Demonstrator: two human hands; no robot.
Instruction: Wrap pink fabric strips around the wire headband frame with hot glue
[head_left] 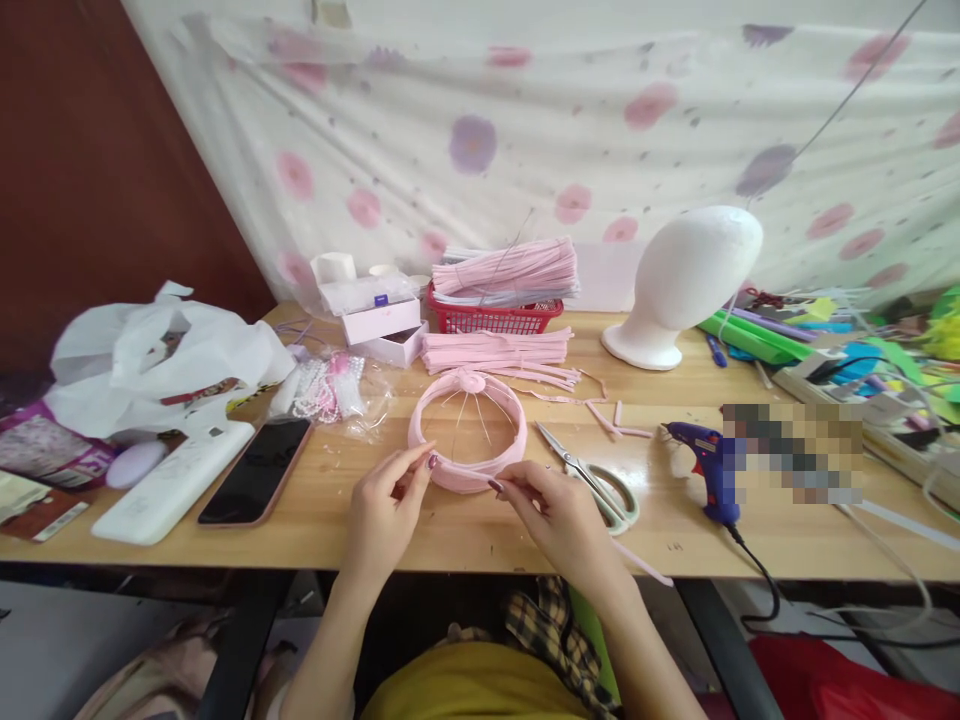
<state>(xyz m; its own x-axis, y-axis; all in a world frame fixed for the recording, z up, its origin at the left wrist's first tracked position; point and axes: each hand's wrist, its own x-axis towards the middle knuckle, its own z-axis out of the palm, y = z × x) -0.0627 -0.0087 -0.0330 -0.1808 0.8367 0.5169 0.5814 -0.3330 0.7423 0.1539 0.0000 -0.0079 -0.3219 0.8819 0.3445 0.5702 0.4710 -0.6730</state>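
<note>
A pink ring-shaped band (466,430) wrapped in pink strip, with thin wires crossing its middle, lies on the wooden table (480,540). My left hand (390,510) pinches its near edge from the left with thumb and forefinger. My right hand (559,520) pinches the near edge from the right. Both hands rest at the table's front edge, fingers closed on the band.
Scissors (600,480) lie right of the band; a blue glue gun (709,465) with a black cord lies further right. Pink strips (499,350), a red basket (495,315), a foam head (686,280), a phone (259,470), a white power bank (176,480) and a plastic bag (165,360) surround them.
</note>
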